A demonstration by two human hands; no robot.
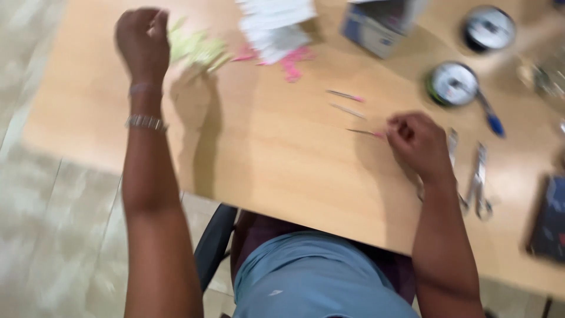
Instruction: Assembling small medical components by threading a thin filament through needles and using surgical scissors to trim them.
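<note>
From the head camera we look down at a wooden table (282, 171), and the whole picture is a bit blurry. Our right hand (416, 141) is curled shut, and its fingertips pinch the pink end of a thin stick (366, 133) that lies on the table. Two more thin sticks (347, 103) lie just beyond it, a little apart. We think the stick is very light and thin, and it could bend or snap, so the pink end looks like the best place to hold it. Our left hand (142, 41) is up in the air and closed like a fist, right beside a pile of pale green strips (197, 50); we cannot tell if it holds any of them. A small blue and white box (379, 26) stands at the far side, but we cannot see what is in it. Two round tins (468, 56) sit to the right with their lids on. Scissors (479, 182) lie near our right wrist.
</note>
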